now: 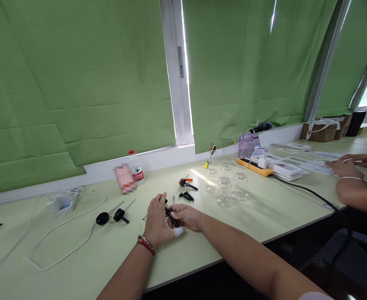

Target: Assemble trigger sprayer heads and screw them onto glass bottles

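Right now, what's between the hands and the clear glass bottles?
In the head view, small black pump parts lie between the hands and clear glass bottles.

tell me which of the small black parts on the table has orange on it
The nozzle part farthest from the hands, lying just left of the glass bottles; the black pieces nearer the hands show no orange.

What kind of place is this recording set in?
Probably a small assembly workroom: a long shared table under green blinds, with glass bottles, black pump parts and a power strip; a co-worker sits alongside.
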{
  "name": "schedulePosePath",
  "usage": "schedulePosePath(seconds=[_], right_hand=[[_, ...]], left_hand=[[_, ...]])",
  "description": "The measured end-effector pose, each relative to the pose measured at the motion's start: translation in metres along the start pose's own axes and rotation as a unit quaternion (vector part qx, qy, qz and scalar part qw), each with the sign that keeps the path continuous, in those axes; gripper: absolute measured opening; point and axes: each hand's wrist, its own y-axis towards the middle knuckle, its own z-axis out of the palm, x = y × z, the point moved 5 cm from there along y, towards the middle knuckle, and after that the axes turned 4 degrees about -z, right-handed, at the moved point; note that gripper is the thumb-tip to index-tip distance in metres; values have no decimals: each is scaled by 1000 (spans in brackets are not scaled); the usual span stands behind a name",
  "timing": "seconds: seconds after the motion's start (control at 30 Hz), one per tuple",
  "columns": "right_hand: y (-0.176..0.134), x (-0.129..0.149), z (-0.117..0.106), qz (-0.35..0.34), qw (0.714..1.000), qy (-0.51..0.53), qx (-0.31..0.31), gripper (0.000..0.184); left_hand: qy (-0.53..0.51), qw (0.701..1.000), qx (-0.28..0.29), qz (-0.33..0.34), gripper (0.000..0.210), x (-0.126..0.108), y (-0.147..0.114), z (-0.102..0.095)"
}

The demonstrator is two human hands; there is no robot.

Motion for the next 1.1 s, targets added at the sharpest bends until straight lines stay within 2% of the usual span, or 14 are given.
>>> schedulePosePath(seconds=[0.37, 0.43, 0.5, 0.57, 0.63, 0.7, 0.77, 0.87, 1.0, 1.1], right_hand=[[-1, 2, 1, 5, 1000, -18, -10, 42], [1, 2, -5, 12, 998, -58, -36, 37], [2, 6, -20, 6, 986, -129, -110, 27], [-1, 15, -41, -15, 946, -233, -227, 18], [-7, 26, -58, -30, 869, -369, -328, 15], [-11, 33, -67, -25, 791, -496, -357, 16], [-11, 34, -69, -7, 735, -584, -344, 18], [-8, 28, -67, 30, 678, -670, -301, 25], [-1, 22, -61, 73, 614, -747, -243, 33], [2, 22, -57, 87, 581, -779, -219, 31]], left_hand=[[-27, 999, -5, -20, 101, 2, 1, -4], [-43, 999, -2, -31, 99, 3, 1, -5], [-59, 998, 0, -36, 97, 5, 1, -6], [-70, 997, 6, -41, 97, 8, 1, -6], [-75, 996, 17, -49, 98, 9, 0, -5], [-78, 995, 30, -60, 99, 10, 0, -4], [-82, 993, 43, -71, 99, 10, -1, -4], [-88, 990, 67, -91, 97, 9, -1, -3], [-96, 985, 95, -102, 96, 10, -3, -1], [-95, 983, 117, -104, 97, 11, -4, 1]])
